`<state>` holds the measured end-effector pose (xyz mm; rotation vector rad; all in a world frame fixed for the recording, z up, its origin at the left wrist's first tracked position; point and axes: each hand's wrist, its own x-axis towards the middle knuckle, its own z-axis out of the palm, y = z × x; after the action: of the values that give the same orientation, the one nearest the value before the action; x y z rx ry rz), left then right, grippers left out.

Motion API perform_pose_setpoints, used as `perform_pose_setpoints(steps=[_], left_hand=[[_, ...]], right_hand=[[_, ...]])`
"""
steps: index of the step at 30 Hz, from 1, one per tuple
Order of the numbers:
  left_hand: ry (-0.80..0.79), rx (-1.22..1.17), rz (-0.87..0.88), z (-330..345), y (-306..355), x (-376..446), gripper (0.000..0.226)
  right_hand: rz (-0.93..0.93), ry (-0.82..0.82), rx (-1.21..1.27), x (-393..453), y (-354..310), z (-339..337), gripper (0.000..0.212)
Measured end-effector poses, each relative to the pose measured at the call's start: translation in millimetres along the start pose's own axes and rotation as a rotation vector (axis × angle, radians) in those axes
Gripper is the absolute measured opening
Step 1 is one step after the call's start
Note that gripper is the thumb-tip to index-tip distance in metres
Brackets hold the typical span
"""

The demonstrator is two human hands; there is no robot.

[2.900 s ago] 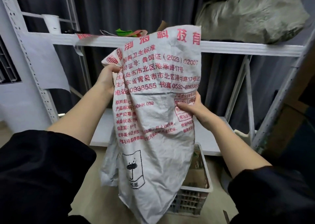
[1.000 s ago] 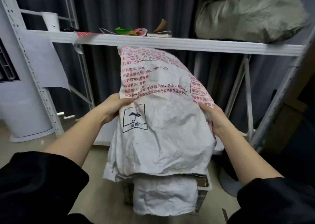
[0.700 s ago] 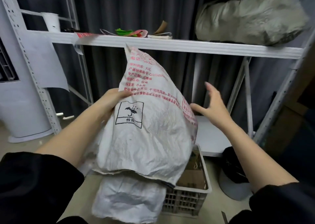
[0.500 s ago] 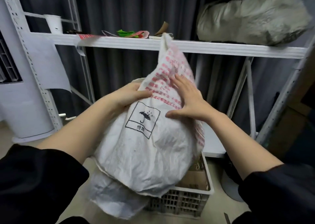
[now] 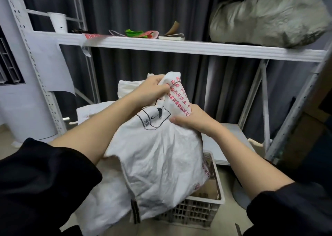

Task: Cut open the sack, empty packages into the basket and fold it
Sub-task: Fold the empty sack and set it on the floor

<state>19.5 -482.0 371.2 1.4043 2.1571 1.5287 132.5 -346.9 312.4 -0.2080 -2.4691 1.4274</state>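
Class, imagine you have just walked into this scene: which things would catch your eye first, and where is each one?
First, the crumpled white sack with red print, gripped at centre by the left hand and the right hand. Below it on the floor sits a white slatted basket. At upper right, a bulky grey bag lies on the white shelf.

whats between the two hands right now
Only the sack: its bunched, red-printed top runs from the left hand down to the right hand, seen in the head view.
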Motion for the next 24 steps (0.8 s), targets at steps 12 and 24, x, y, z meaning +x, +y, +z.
perform_pose_setpoints(steps=[12, 24], left_hand=[[0.204, 0.731, 0.220, 2.1, 2.0, -2.7, 0.041], [0.353, 0.865, -0.072, 7.7, -99.3, -17.8, 0.070]], right_hand=[[0.214, 0.771, -0.309, 22.1, 13.8, -8.3, 0.037], [0.169, 0.602, 0.773, 15.6, 26.2, -8.9, 0.033]])
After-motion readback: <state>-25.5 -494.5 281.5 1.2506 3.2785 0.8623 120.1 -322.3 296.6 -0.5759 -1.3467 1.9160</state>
